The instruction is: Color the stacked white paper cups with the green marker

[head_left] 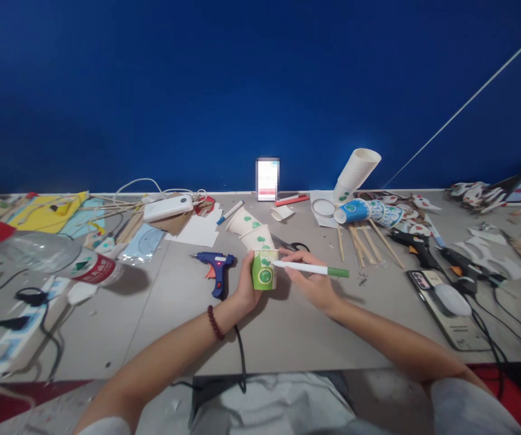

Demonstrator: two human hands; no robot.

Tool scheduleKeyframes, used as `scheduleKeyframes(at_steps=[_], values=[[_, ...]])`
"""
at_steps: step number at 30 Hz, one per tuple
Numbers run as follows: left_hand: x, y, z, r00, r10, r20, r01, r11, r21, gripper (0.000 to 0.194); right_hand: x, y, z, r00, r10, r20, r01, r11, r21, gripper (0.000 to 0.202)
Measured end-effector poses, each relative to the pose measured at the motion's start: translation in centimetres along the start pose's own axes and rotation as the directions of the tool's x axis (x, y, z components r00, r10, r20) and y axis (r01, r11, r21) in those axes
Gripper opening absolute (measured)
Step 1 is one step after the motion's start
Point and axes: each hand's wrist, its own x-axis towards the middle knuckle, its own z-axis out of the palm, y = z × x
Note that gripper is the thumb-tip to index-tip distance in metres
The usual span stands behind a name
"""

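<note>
My left hand point(246, 289) is wrapped round a green-and-white paper cup point(265, 277) from its left side. In my right hand point(311, 286) is a white marker with a green end point(308, 267), its tip at the cup's upper wall. Whether the tip touches the paper I cannot tell. Two white paper cups point(257, 236) with green leaf prints lie just behind the held cup. Dark-handled scissors point(297, 246) lie partly hidden behind my right hand. A blue hot glue gun point(217, 269) rests on the table left of my left hand.
A plastic bottle point(92, 266) lies at the left near a power strip point(29, 326). A phone point(268, 180) stands against the blue wall. Stacked paper cups point(355, 172), wooden sticks point(364, 244), black glue guns point(417, 244) and another phone point(451, 314) occupy the right. Cables cross both sides.
</note>
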Motion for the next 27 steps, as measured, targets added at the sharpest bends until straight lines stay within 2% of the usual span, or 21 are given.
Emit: scheduleKeyframes(at_steps=[13, 27], values=[[-0.14, -0.02, 0.10, 1.000, 0.023, 0.002, -0.023, 1.000, 0.002, 0.034, -0.14, -0.25, 0.19, 1.000, 0.017, -0.013, -0.017, 1.000, 0.017, 0.002], [0.14, -0.24, -0.20, 0.999, 0.045, 0.017, -0.045, 0.999, 0.003, 0.032, -0.01, -0.30, 0.05, 0.998, 0.000, -0.065, -0.005, 0.998, -0.062, 0.009]])
